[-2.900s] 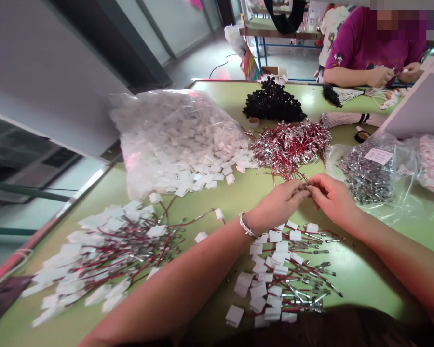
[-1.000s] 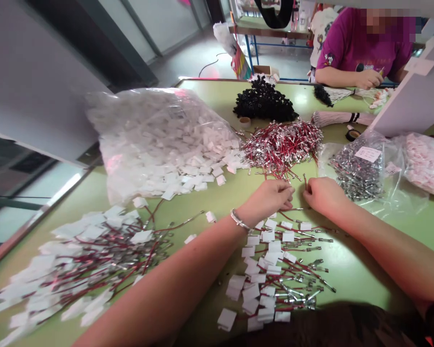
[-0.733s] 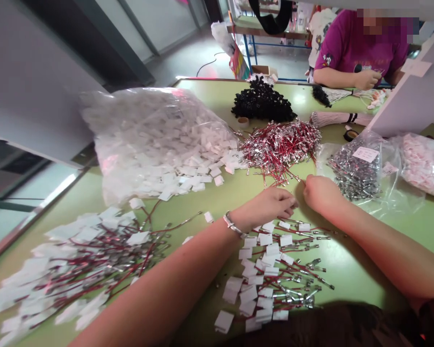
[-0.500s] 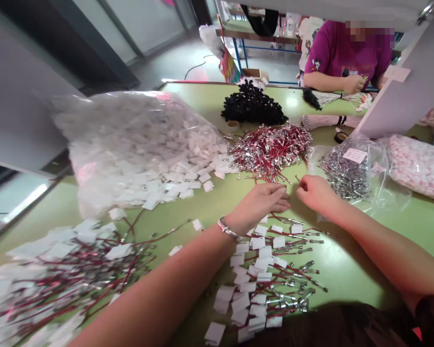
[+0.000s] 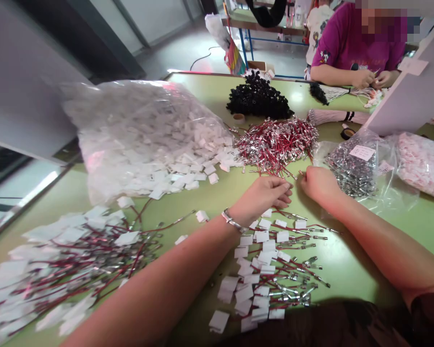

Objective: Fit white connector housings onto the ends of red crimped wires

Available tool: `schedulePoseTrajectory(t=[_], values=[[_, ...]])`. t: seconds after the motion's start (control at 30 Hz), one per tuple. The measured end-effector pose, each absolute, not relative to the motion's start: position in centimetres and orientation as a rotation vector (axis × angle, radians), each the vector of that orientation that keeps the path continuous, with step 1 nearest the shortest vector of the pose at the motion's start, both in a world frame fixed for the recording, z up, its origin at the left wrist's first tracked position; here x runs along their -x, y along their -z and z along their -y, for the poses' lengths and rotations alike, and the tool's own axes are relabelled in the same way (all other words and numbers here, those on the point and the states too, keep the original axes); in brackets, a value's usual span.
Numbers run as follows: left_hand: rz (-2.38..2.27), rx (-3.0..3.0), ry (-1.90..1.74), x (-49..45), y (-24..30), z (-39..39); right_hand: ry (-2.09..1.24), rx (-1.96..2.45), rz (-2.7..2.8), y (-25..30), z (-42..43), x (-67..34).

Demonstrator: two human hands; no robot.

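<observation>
My left hand (image 5: 269,193), with a bracelet at the wrist, is closed in front of the pile of red wires with metal terminals (image 5: 277,144). Its fingertips press together, and whatever they hold is hidden. Close by on the right, my right hand (image 5: 320,184) is closed in a pinch, a small metal wire end showing at its fingertips; the rest of that piece is covered. Below both hands lie rows of red wires with white connector housings (image 5: 262,236), their metal ends pointing right.
A large clear bag (image 5: 141,135) spills white housings at left. More housed wires (image 5: 94,250) lie heaped at front left. Black parts (image 5: 258,99) are piled behind. At right are a bag of metal terminals (image 5: 354,168) and a pinkish bag (image 5: 425,161). A co-worker (image 5: 358,48) sits opposite.
The view has shifted slightly. Both my hands stay close together in front of the wire pile, still closed. The co-worker's two hands have come together.
</observation>
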State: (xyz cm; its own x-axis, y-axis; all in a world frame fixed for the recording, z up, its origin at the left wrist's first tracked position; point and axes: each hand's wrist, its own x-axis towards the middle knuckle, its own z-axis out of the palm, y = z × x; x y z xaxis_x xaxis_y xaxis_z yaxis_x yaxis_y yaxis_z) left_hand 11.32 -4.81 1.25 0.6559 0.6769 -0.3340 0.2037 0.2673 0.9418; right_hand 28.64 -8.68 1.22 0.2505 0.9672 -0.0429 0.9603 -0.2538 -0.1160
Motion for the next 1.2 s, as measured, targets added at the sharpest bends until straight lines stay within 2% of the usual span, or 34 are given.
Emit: schedulePoseTrajectory(t=[0.17,0.3,0.4,0.63,0.9,1.07,1.2], values=[[-0.811,-1.205,-0.444,-11.4,-1.4,5.3,-0.477,2.083,1.634,-2.2,10.0,-27.2],[-0.764,-1.119,-0.534,-11.2,-1.7,5.5,-0.466,1.901,1.809,-3.1,11.4,-24.6],[-0.83,-1.077,-0.607,-10.8,-1.9,5.0,-0.54,1.838,1.955,-4.5,11.3,-26.2],[-0.89,-1.264,-0.733,-10.2,-2.6,4.2,-0.285,2.368,2.119,-5.1,10.6,-34.5],[-0.912,-1.819,-0.652,-10.1,-1.7,4.2,-0.071,2.401,2.242,-3.2,10.5,-33.3],[-0.824,-2.017,-0.623,-10.4,-1.6,4.8,-0.233,2.07,1.955,-3.8,11.0,-31.2],[-0.762,-2.101,-0.623,-10.5,-1.8,5.2,-0.406,1.738,1.935,-3.4,12.0,-28.1]])
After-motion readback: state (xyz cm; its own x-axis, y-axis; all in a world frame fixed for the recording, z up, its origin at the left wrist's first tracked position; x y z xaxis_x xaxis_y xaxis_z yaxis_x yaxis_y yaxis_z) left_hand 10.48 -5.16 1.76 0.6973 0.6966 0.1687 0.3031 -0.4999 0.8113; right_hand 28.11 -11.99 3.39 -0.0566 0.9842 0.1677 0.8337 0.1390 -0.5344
